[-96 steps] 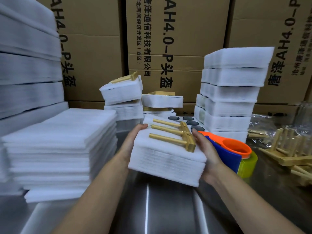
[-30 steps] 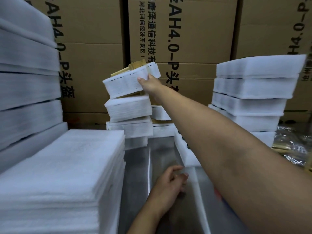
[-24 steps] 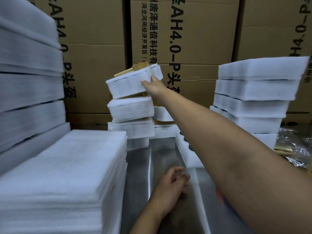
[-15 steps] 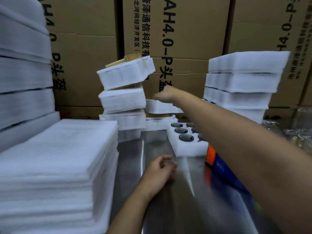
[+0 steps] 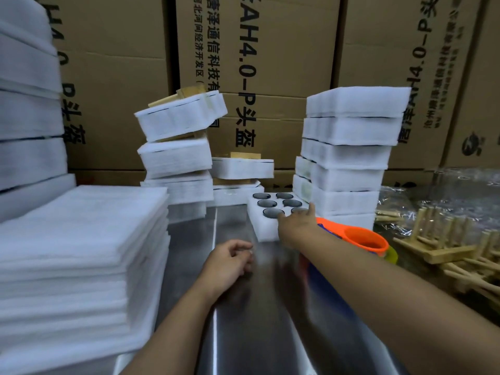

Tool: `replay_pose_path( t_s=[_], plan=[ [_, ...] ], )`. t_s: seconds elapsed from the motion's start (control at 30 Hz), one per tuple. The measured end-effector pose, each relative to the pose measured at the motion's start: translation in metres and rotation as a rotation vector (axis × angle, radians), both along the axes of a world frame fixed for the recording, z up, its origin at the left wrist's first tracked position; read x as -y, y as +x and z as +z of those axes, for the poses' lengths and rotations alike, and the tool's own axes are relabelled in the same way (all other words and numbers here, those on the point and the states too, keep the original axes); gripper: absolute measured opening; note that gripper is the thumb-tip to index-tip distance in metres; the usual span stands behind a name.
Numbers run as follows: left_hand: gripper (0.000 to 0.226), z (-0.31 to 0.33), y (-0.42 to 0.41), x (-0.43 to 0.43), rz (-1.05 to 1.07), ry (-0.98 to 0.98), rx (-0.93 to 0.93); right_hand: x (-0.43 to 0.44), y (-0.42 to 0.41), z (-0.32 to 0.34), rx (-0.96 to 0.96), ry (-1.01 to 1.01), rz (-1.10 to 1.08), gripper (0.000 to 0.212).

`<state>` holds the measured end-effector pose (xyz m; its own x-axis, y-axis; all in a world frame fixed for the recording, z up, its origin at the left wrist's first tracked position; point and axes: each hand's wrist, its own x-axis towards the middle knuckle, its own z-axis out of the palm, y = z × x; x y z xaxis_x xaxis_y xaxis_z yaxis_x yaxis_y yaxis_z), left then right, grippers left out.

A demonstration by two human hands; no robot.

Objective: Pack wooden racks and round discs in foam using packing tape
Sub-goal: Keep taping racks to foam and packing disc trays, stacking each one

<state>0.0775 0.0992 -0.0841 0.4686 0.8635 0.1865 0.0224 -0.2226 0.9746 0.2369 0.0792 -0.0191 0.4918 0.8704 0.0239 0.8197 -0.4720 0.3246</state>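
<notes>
Right hand (image 5: 296, 226), fingers straight, reaches at foam block (image 5: 263, 231) holding discs (image 5: 266, 203), beside tape dispenser (image 5: 362, 240). Left hand (image 5: 230, 262) rests loosely curled, empty. Step: fetching block. Next, probably: grip it, draw near.

Right grip (image 5: 296, 226) down at disc foam (image 5: 266, 230)

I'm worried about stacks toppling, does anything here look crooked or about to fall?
Yes. The top foam pack on the left-centre stack sits tilted, its right end raised and overhanging the rest of the stack, with a wooden piece poking out on top. It looks the likeliest thing to slide off.
</notes>
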Motion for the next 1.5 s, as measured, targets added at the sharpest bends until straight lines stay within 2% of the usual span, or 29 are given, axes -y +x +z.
replay_pose_path(
  t_s=[0.27,0.4,0.53,0.7,0.87,0.97,1.03,1.13,1.2,1.27,1.37,1.43,1.5],
  plan=[
    [0.017,0.001,-0.002,0.000,0.002,0.000,-0.004,-0.017,0.001,-0.015,0.130,0.027,-0.046,0.063],
    [0.019,0.002,-0.003,-0.001,0.008,-0.010,0.007,-0.017,0.020,-0.021,0.135,0.150,0.057,0.060],
    [0.017,0.003,-0.003,0.000,0.032,-0.030,0.028,-0.006,0.045,-0.023,0.029,0.271,0.268,0.059],
    [0.015,0.004,-0.002,-0.001,0.101,-0.076,0.100,0.004,0.046,-0.021,-0.087,0.333,0.424,0.058],
    [0.022,0.002,-0.001,-0.007,0.166,-0.068,0.115,0.015,0.033,-0.011,-0.410,0.399,0.529,0.063],
    [0.048,0.000,-0.002,-0.010,0.276,0.076,0.026,0.027,0.022,-0.003,-0.460,0.349,0.577,0.061],
    [0.065,0.000,-0.005,-0.007,0.271,0.287,-0.100,0.039,0.013,0.001,-0.414,0.329,0.628,0.060],
    [0.066,0.000,-0.005,0.005,0.233,0.770,-0.372,0.061,0.004,-0.004,-0.320,0.342,0.689,0.062],
    [0.064,0.002,-0.003,0.008,0.218,0.950,-0.438,0.078,0.009,-0.008,-0.273,0.420,0.685,0.066],
    [0.059,0.003,-0.002,0.007,0.206,1.012,-0.496,0.095,0.027,-0.005,-0.238,0.481,0.561,0.079],
    [0.055,0.001,-0.001,0.004,0.210,1.016,-0.504,0.119,0.063,0.006,-0.212,0.398,0.254,0.105],
    [0.055,0.002,-0.001,0.005,0.222,1.006,-0.508,0.131,0.080,0.007,-0.347,0.373,0.168,0.104],
    [0.055,0.005,-0.002,0.006,0.213,1.006,-0.528,0.139,0.090,0.002,-0.471,0.394,0.189,0.091]
  ],
)
